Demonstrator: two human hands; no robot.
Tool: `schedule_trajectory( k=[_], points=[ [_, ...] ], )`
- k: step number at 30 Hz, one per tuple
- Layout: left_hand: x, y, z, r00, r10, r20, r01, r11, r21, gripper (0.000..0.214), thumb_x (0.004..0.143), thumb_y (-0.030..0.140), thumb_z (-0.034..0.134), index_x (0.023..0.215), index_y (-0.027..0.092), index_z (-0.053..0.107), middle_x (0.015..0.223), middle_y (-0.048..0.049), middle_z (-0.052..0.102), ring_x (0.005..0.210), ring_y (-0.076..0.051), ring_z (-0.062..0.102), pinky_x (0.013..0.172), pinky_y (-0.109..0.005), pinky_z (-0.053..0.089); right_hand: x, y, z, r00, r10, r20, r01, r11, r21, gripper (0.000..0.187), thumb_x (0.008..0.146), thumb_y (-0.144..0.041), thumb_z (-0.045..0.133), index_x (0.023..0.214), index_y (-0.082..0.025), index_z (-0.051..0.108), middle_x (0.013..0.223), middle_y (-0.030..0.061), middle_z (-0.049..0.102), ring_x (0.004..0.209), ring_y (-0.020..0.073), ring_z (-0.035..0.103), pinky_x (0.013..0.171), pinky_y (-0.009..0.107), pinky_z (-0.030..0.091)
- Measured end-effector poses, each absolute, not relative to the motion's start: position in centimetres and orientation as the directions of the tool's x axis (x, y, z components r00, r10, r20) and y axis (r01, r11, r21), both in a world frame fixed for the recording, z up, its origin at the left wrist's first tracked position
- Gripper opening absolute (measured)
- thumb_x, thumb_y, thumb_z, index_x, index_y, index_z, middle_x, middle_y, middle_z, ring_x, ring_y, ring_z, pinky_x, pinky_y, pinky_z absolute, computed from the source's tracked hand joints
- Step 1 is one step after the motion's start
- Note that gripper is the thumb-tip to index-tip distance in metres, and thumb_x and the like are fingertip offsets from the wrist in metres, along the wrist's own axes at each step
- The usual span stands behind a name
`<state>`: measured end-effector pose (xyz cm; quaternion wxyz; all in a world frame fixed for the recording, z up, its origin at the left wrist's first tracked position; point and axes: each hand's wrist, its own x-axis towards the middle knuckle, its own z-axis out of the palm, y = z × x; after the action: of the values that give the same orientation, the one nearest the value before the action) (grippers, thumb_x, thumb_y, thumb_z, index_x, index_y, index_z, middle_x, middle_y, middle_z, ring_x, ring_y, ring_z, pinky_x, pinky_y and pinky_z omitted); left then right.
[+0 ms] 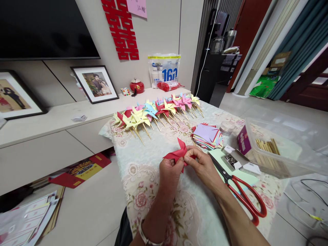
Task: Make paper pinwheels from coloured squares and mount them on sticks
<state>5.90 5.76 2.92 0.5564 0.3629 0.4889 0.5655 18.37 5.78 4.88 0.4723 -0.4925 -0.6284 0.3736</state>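
Note:
A red paper pinwheel [180,152] is held over the floral tablecloth, its folded blades pointing outward. My left hand [171,171] pinches it from the lower left, thumb near its centre. From the right, my right hand [198,161] grips it with thumb and forefinger close to the middle. Any pin or stick between the fingers is hidden. Red-handled scissors [246,200] lie beside my right forearm, blades toward a small box of pins [232,161]. Just beyond my right hand sits a stack of cut coloured paper squares [207,133].
Finished pinwheels on sticks [143,118] lie in rows along the table's far side. A clear plastic bin [287,150] holding short wooden sticks [268,147] stands at the right, near a round clear container [227,127]. Behind runs a white cabinet [64,119] with framed photos.

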Motion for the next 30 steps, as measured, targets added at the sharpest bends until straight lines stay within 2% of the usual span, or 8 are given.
schedule_trajectory(
  k=[3,6,8,10,12,14,21,30],
  points=[
    [5.9,5.8,2.6,-0.117,0.980,-0.162,-0.295,0.122,0.948,0.019,0.064,0.029,0.071,0.055,0.015,0.063,0.047,0.0047,0.052,0.046,-0.008,0.040,0.047,-0.021,0.033,18.2,5.7,4.9,-0.078,0.979,0.188,0.221,0.201,-0.954,0.015,0.086,-0.032,0.062,0.075,-0.021,0.064,0.078,0.0014,0.065,0.076,0.0196,0.059,0.076,0.033,0.044],
    [5.9,5.8,2.6,-0.105,0.979,-0.174,-0.335,0.130,0.933,0.016,0.064,0.029,0.073,0.060,0.014,0.070,0.052,0.0024,0.060,0.048,-0.010,0.048,0.051,-0.021,0.038,18.0,5.6,4.7,-0.016,0.984,0.179,0.196,0.178,-0.964,0.011,0.082,-0.030,0.067,0.089,-0.022,0.068,0.082,0.0009,0.068,0.077,0.0193,0.060,0.076,0.032,0.046],
    [6.0,5.7,2.8,-0.091,0.979,-0.182,-0.354,0.139,0.925,0.015,0.064,0.029,0.074,0.066,0.015,0.074,0.057,0.0008,0.065,0.051,-0.011,0.052,0.053,-0.022,0.042,18.0,5.7,4.4,0.024,0.982,0.189,0.170,0.182,-0.968,0.027,0.080,-0.029,0.070,0.106,-0.023,0.070,0.095,0.0027,0.071,0.087,0.0210,0.063,0.082,0.034,0.047],
    [6.0,5.6,3.0,-0.083,0.978,-0.191,-0.365,0.149,0.919,0.015,0.064,0.029,0.073,0.069,0.015,0.075,0.059,-0.0001,0.067,0.053,-0.012,0.053,0.054,-0.023,0.043,18.0,5.7,4.2,0.025,0.984,0.176,0.126,0.172,-0.977,0.049,0.080,-0.028,0.070,0.128,-0.024,0.063,0.101,0.0036,0.071,0.090,0.0214,0.064,0.084,0.035,0.048],
    [6.1,5.5,3.1,-0.086,0.978,-0.192,-0.372,0.147,0.916,0.015,0.064,0.028,0.073,0.069,0.014,0.076,0.060,-0.0007,0.068,0.053,-0.012,0.053,0.055,-0.023,0.043,18.0,5.8,4.0,0.017,0.989,0.149,0.096,0.147,-0.985,0.066,0.081,-0.028,0.070,0.144,-0.024,0.051,0.096,0.0027,0.070,0.085,0.0204,0.064,0.081,0.035,0.049],
    [6.1,5.5,3.0,-0.084,0.979,-0.187,-0.368,0.144,0.918,0.015,0.064,0.028,0.072,0.067,0.014,0.075,0.059,-0.0007,0.068,0.053,-0.011,0.053,0.055,-0.023,0.042,18.0,5.8,3.9,0.029,0.991,0.131,0.091,0.127,-0.988,0.076,0.081,-0.028,0.070,0.151,-0.022,0.042,0.089,0.0007,0.068,0.080,0.0194,0.064,0.079,0.035,0.050],
    [6.1,6.0,1.9,-0.099,0.974,-0.202,-0.371,0.153,0.916,0.018,0.061,0.028,0.073,0.071,0.013,0.070,0.058,0.0016,0.065,0.052,-0.010,0.051,0.054,-0.022,0.041,17.8,5.9,3.6,0.054,0.994,0.093,0.038,0.091,-0.995,0.077,0.078,-0.031,0.071,0.148,-0.015,0.044,0.080,-0.0018,0.064,0.072,0.0178,0.062,0.077,0.035,0.049],
    [6.2,6.3,1.0,-0.117,0.976,-0.185,-0.376,0.129,0.918,0.019,0.060,0.028,0.076,0.069,0.015,0.065,0.054,0.0032,0.062,0.051,-0.011,0.053,0.053,-0.023,0.040,17.8,6.0,3.5,0.084,0.993,0.080,0.063,0.075,-0.995,0.072,0.074,-0.034,0.073,0.141,-0.016,0.053,0.078,-0.0011,0.065,0.072,0.0192,0.064,0.077,0.036,0.051]
  ],
)
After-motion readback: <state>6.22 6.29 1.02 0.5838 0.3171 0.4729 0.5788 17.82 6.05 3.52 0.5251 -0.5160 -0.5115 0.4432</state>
